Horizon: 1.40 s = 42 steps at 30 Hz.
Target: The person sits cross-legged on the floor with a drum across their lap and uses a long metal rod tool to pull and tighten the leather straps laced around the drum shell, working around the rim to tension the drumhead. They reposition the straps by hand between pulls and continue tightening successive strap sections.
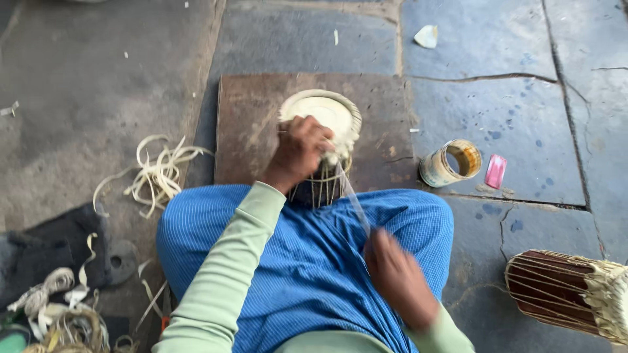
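Note:
A small drum with a pale skin head and laced sides stands on a brown board, wedged against my blue-clad legs. My left hand grips the drum's near rim and lacing. My right hand, blurred with motion, is closed on a thin pale strap that runs taut from the drum back toward my lap.
A tipped tin can and a pink packet lie to the right on the stone floor. Another laced drum lies at the lower right. Loose pale strips and a pile of cord are at the left.

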Available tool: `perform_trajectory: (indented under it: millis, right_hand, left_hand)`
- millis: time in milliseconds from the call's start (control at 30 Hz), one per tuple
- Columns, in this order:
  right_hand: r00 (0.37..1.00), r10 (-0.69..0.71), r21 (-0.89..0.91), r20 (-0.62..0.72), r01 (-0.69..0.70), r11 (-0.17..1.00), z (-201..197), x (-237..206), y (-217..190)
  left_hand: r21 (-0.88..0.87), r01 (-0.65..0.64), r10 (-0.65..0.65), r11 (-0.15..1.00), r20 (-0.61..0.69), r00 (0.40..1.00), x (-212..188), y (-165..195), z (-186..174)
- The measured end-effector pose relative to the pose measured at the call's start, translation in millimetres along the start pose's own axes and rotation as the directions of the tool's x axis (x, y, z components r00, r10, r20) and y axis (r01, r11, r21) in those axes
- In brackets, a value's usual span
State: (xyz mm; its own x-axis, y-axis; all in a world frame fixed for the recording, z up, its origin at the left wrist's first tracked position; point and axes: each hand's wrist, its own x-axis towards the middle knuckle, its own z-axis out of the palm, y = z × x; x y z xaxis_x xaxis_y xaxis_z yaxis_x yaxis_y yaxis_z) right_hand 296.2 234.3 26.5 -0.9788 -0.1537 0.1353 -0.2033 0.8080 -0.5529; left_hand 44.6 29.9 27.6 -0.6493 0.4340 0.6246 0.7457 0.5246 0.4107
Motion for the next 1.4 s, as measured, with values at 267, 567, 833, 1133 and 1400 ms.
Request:
perform_trajectory:
  millis: [267, 567, 833, 1133, 1400]
  right_hand:
    - [0.91, -0.065, 0.145, 0.409, 0.006, 0.989, 11.2, -46.2, -5.8]
    - [0.983, 0.158, 0.25, -0.092, -0.131, 0.959, -1.3, 91.6, -8.5]
    - [0.942, 0.325, 0.368, -0.078, -0.276, 0.888, 40.1, 97.4, -6.4]
    - [0.962, 0.054, 0.269, -0.267, 0.021, 0.963, 41.5, 90.5, -1.0]
    - [0.948, 0.292, 0.609, -0.13, -0.156, 0.778, 62.5, 89.2, 3.5]
  left_hand:
    - [-0.17, 0.037, -0.013, 0.985, 0.139, 0.99, -42.4, 23.2, -9.6]
    - [-0.214, 0.002, 0.035, 0.977, 0.168, 0.985, -61.4, 57.6, -27.7]
    - [-0.277, 0.033, 0.017, 0.96, 0.177, 0.984, -69.2, 51.7, -25.7]
    - [-0.289, 0.032, 0.03, 0.957, 0.207, 0.978, -59.0, 57.8, -32.6]
    - [-0.306, 0.017, 0.05, 0.952, 0.211, 0.976, -56.9, 57.9, -33.9]
